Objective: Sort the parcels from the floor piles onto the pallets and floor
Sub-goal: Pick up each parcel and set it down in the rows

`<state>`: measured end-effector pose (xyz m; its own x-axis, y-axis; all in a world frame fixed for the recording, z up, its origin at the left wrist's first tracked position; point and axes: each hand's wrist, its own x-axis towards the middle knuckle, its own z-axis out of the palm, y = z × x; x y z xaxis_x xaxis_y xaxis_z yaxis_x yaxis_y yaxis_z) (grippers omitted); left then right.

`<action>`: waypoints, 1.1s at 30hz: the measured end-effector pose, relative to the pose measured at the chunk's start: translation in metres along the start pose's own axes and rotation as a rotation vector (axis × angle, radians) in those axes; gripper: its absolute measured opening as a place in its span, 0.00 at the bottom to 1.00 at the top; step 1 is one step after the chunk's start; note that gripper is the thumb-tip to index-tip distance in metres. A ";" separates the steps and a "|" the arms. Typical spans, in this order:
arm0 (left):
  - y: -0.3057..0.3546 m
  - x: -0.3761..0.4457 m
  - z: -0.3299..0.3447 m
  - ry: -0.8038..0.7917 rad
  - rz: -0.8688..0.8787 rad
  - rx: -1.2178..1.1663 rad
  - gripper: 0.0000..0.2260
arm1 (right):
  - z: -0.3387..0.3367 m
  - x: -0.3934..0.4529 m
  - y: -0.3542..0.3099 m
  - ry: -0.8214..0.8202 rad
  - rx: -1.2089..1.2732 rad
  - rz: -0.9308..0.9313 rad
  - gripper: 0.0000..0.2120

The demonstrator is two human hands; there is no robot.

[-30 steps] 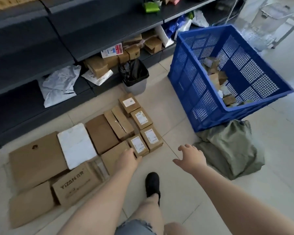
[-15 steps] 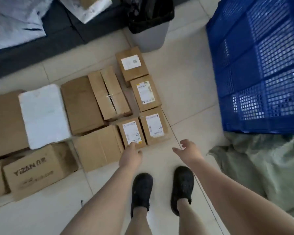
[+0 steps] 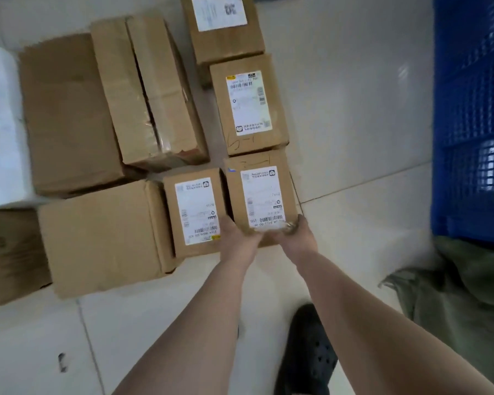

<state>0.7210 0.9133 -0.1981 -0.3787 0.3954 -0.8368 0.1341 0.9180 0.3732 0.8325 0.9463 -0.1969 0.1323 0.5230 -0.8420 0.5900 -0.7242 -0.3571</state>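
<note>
so both hands, left hand (image 3: 237, 238) and right hand (image 3: 295, 236), clamp the near box (image 3: 261, 195); other boxes lie on the floor (image 3: 354, 109), sorting seemingly unfinished.

Brown cardboard parcels (image 3: 97, 235) with white, black-barcoded labels (image 3: 196, 210). Plain white parcel (image 3: 0, 124) at the floor's left edge. Blue mesh-patterned crate (image 3: 471, 118). Olive-green sack (image 3: 462, 297). Black perforated shoe (image 3: 305, 354). Pale glossy floor tiles (image 3: 354, 109).
</note>
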 end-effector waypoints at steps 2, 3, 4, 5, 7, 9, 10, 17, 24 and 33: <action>0.000 -0.008 -0.001 0.010 0.035 0.050 0.30 | 0.002 -0.007 0.005 0.045 0.030 -0.031 0.21; 0.000 -0.014 -0.003 0.012 0.052 0.064 0.31 | 0.000 -0.017 0.005 0.054 0.028 -0.043 0.20; 0.001 -0.024 -0.008 0.019 0.066 0.063 0.32 | -0.002 -0.030 0.005 0.056 0.028 -0.059 0.19; 0.002 -0.035 -0.014 0.035 0.078 0.058 0.32 | -0.005 -0.046 0.004 0.054 0.032 -0.084 0.19; 0.010 -0.068 -0.031 0.096 0.104 0.011 0.30 | -0.015 -0.083 -0.003 0.066 0.039 -0.161 0.20; 0.026 -0.107 -0.054 0.135 0.147 -0.070 0.28 | -0.031 -0.124 -0.019 0.079 0.058 -0.230 0.19; 0.039 -0.133 -0.073 0.149 0.162 -0.107 0.27 | -0.042 -0.149 -0.034 0.080 0.072 -0.273 0.17; 0.126 -0.319 -0.218 0.326 0.238 -0.314 0.27 | -0.113 -0.340 -0.165 -0.022 0.000 -0.562 0.23; 0.124 -0.519 -0.365 0.705 0.355 -0.447 0.25 | -0.119 -0.557 -0.250 -0.187 -0.004 -0.784 0.16; -0.029 -0.673 -0.496 1.107 0.339 -0.657 0.25 | 0.011 -0.765 -0.249 -0.451 -0.118 -1.033 0.14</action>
<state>0.5176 0.6063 0.5534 -0.9966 0.0812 -0.0165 0.0238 0.4715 0.8816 0.5763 0.7215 0.5317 -0.7469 0.6189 -0.2433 0.3249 0.0205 -0.9455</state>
